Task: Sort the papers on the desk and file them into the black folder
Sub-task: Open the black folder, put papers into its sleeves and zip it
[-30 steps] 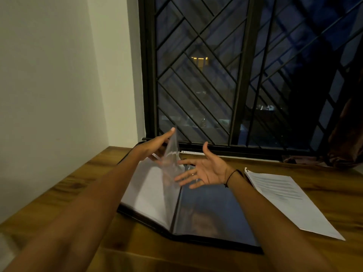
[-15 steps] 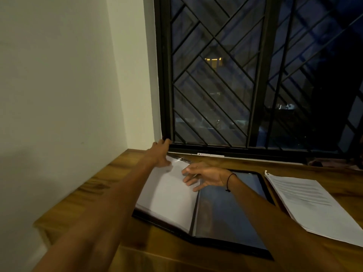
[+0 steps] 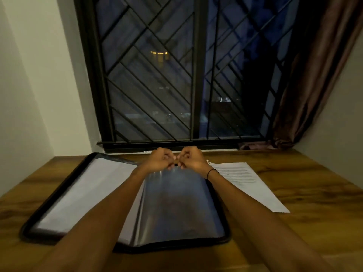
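The black folder (image 3: 39, 218) lies open on the wooden desk. Its left side shows a white sheet (image 3: 88, 189) inside a clear sleeve. On its right side lies an empty glossy sleeve (image 3: 176, 209). My left hand (image 3: 159, 160) and my right hand (image 3: 191, 159) meet at that sleeve's far top edge, both pinching it with curled fingers. A stack of printed papers (image 3: 247, 185) lies on the desk just right of the folder.
The barred window (image 3: 176, 85) stands right behind the desk. A brown curtain (image 3: 314, 75) hangs at the right. White walls close in on the left and right. Bare desk wood (image 3: 314, 203) shows to the right of the papers.
The lifted sleeve has been laid flat to the left. Both hands have moved to the right-hand sleeve's top edge and closed on it. The view has shifted to the right.
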Tool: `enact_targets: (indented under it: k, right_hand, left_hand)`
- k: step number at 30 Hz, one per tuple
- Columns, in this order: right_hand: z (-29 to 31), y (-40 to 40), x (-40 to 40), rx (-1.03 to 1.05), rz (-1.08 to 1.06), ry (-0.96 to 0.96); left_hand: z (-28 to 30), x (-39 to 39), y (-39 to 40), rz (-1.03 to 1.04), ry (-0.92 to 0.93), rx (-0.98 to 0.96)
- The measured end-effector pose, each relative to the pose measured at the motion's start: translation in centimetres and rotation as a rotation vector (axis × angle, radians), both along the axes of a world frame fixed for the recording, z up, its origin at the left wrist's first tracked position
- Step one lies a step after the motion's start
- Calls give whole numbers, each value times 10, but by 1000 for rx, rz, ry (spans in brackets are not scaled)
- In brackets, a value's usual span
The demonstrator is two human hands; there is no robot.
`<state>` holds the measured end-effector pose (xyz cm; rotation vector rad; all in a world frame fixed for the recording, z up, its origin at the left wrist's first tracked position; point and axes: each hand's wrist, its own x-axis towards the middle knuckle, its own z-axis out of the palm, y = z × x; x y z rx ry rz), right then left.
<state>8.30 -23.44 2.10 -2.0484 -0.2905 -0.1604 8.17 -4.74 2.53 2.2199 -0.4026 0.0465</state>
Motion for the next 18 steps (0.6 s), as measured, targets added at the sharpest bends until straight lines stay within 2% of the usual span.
enact_targets:
  k: [4, 8, 14, 18]
  right_hand:
    - [-7, -64, 5, -99, -165, -17]
    - [-22, -118, 11, -214, -315, 36]
    - [-26, -156, -11, -460, -503, 72]
    - [-33, -182, -26, -684, -662, 334]
  left_hand:
    - [-17, 12, -61, -46, 130, -59]
    - [-34, 12, -114, -65, 245, 22]
    - [-52, 15, -152, 3, 399, 19]
    - [-56, 12, -164, 10, 380, 6]
